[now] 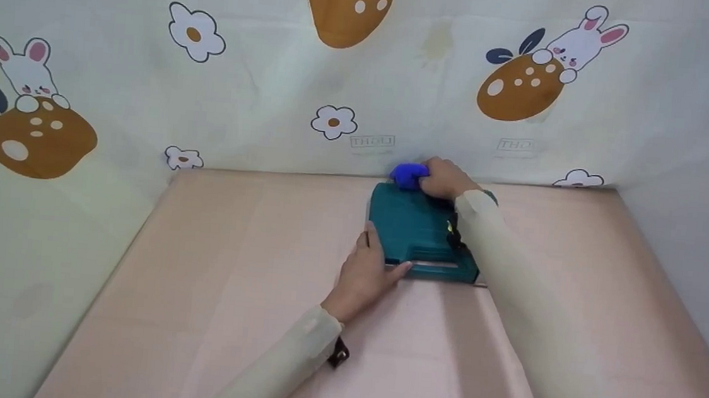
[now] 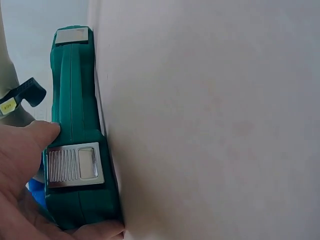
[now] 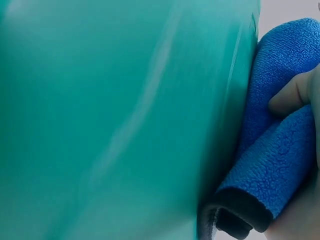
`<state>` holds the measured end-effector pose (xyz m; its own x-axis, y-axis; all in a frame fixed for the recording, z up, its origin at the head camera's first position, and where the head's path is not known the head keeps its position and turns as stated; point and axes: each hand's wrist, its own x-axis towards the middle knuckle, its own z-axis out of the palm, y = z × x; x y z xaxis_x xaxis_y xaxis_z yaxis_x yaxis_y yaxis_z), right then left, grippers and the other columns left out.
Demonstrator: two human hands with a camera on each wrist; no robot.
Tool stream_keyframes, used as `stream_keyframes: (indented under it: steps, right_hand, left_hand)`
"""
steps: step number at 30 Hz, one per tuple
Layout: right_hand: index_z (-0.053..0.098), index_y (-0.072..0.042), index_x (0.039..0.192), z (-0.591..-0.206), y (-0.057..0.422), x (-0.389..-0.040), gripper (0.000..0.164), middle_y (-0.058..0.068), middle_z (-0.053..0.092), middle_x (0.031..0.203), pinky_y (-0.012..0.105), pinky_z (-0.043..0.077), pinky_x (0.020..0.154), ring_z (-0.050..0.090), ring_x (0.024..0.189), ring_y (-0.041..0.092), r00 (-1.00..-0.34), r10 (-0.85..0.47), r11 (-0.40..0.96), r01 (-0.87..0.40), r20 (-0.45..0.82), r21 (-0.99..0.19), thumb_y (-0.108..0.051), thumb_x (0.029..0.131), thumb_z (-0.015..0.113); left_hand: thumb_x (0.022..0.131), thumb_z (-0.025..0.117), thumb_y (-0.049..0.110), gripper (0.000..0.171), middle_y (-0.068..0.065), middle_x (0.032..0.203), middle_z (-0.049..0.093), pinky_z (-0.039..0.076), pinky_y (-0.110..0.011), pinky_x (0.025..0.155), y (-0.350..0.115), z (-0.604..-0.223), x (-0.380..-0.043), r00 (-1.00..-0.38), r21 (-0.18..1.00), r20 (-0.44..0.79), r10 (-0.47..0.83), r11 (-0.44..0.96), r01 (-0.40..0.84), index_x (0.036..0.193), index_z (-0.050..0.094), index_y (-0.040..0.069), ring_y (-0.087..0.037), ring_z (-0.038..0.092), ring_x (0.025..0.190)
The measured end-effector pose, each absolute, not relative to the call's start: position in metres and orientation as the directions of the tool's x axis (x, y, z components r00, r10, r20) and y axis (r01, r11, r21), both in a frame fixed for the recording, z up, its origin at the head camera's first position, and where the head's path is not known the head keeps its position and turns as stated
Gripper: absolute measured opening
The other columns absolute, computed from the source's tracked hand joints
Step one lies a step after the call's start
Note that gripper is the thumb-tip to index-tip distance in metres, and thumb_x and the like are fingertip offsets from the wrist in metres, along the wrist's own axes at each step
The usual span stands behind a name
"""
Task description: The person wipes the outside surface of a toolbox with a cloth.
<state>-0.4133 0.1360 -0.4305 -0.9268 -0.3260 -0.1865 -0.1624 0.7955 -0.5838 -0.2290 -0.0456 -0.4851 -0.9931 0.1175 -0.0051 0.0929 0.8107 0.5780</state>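
Note:
A dark green plastic carry case lies flat on the pink-covered table, its slotted handle on the near side. My left hand grips its near left corner, thumb at the handle side and fingers along the left edge. The left wrist view shows that thumb beside a silver ribbed latch; a second latch sits toward the other end. A folded blue cloth with black edging is pinched in my right hand. It presses against the case's far edge, and my right forearm hides the case's right side.
Pink cloth covers the table. Right behind the case rises a pale wall covering printed with rabbits, fruit and flowers, and more of it stands at both sides. A dark wrist strap hangs at my left sleeve.

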Motion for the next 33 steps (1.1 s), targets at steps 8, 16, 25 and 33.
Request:
stream_keyframes:
  steps: [8, 16, 25, 33]
  right_hand:
    - [0.064, -0.002, 0.125, -0.432, 0.103, -0.411, 0.032, 0.014, 0.065, 0.115, 0.046, 0.046, 0.089, 0.058, 0.095, 0.032, -0.909, -0.391, 0.791, -0.252, -0.144, -0.558, -0.009, 0.097, 0.049]
    - [0.058, -0.003, 0.141, -0.437, 0.080, -0.409, 0.044, 0.014, 0.062, 0.132, 0.048, 0.038, 0.109, 0.057, 0.113, 0.029, -0.861, -0.494, 0.775, -0.371, -0.125, -0.511, -0.005, 0.098, 0.050]
    - [0.049, -0.013, 0.152, -0.429, 0.099, -0.405, 0.052, 0.010, 0.054, 0.145, 0.053, 0.033, 0.111, 0.053, 0.124, 0.030, -0.850, -0.493, 0.811, -0.372, -0.185, -0.452, -0.006, 0.101, 0.054]
    - [0.063, -0.006, 0.138, -0.424, 0.156, -0.407, 0.043, 0.014, 0.064, 0.128, 0.051, 0.043, 0.100, 0.056, 0.105, 0.034, -0.869, -0.458, 0.834, -0.347, -0.187, -0.429, 0.001, 0.096, 0.052]
  left_hand:
    - [0.095, 0.066, 0.054, 0.106, -0.030, 0.156, 0.030, 0.046, -0.047, 0.102, -0.045, -0.484, -0.231, -0.989, 0.557, 0.012, 0.147, 0.821, 0.128, 0.158, 0.009, -0.009, -0.038, 0.053, 0.128]
    - [0.095, 0.067, 0.054, 0.107, -0.030, 0.157, 0.029, 0.045, -0.048, 0.102, -0.046, -0.485, -0.232, -0.990, 0.574, 0.003, 0.140, 0.811, 0.117, 0.159, 0.009, -0.008, -0.039, 0.053, 0.128]
    - [0.095, 0.066, 0.056, 0.106, -0.032, 0.152, 0.037, 0.045, -0.049, 0.102, -0.043, -0.484, -0.231, -0.993, 0.567, -0.007, 0.121, 0.818, 0.096, 0.159, 0.010, -0.008, -0.040, 0.054, 0.127]
    - [0.094, 0.067, 0.057, 0.108, -0.031, 0.152, 0.037, 0.045, -0.049, 0.103, -0.043, -0.484, -0.229, -0.995, 0.572, -0.025, 0.092, 0.818, 0.062, 0.160, 0.008, -0.006, -0.041, 0.053, 0.127]
